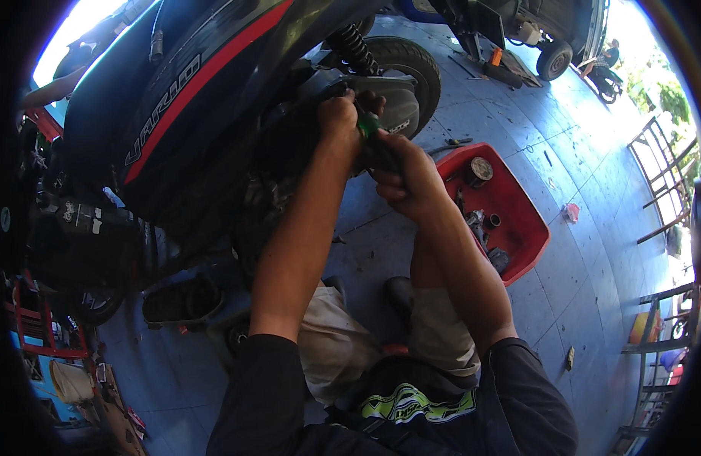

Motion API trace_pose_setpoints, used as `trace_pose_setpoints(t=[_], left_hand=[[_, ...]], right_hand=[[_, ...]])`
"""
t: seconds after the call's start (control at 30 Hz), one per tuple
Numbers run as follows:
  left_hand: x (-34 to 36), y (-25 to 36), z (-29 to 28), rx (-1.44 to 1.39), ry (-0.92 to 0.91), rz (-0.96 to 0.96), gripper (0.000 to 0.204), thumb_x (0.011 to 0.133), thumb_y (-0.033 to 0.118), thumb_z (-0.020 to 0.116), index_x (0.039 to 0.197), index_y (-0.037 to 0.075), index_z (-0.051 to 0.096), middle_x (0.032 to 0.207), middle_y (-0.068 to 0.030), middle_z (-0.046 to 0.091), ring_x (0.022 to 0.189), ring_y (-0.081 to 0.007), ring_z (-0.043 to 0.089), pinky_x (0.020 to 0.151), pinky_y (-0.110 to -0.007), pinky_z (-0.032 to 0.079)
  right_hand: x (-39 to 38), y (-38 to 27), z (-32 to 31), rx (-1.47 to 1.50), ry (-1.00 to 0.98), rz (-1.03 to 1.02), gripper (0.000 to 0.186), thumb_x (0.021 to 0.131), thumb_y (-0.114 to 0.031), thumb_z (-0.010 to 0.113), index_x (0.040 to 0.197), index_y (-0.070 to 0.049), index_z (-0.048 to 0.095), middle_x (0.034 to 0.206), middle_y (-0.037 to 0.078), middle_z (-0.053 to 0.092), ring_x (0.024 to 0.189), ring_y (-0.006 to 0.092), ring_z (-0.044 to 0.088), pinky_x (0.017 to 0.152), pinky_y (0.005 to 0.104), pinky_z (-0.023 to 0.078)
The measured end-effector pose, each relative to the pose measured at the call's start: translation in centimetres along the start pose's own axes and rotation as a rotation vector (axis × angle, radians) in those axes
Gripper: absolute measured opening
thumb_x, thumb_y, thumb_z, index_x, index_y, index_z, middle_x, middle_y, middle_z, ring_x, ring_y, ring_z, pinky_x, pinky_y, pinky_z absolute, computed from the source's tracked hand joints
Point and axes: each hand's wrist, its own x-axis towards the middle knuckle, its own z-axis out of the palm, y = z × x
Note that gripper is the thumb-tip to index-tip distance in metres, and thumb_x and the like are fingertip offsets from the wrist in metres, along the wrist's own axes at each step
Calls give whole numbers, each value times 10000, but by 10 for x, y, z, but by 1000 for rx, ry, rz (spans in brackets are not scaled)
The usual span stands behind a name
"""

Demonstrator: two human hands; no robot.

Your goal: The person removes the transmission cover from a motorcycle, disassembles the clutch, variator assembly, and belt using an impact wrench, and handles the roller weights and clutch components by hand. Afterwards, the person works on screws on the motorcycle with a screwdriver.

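A dark scooter (213,91) with a red stripe stands before me, its rear wheel (422,68) at the far side. Both my hands are at its engine and transmission cover (400,102). My right hand (411,173) is wrapped round the dark handle of a green and black hand tool (369,125), whose exact kind I cannot make out. Just ahead of it, my left hand (340,118) is closed beside the tool's green part, against the engine side. What its fingers grip is hidden in shadow.
A red tray (534,247) with a round can (479,170) and metal parts stands right of my arms. A dark oval cover (183,301) lies on the blue tiled floor (586,281) at the left. Metal frames (662,171) stand far right. Another person's arm (54,91) shows far left.
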Motion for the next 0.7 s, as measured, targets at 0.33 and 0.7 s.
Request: trace_pose_setpoints(t=[0.33,0.7], left_hand=[[0,7,-1,163,-144,-3,318,1006,138,314,1024,-127,490,902,-241,625,804,-348,657,711,-457,561],[-41,21,-7,735,-322,-72,259,846,249,703,841,-3,647,771,-70,624,696,-173,642,602,-317,561]], right_hand=[[1,-6,1,-387,152,-329,284,860,-183,601,1090,-18,577,701,118,558,533,268,567,458,360,451],[-8,2,-7,-420,233,-427,468,818,-190,687,1208,33,555,937,207,590,788,275,621,623,359,518]])
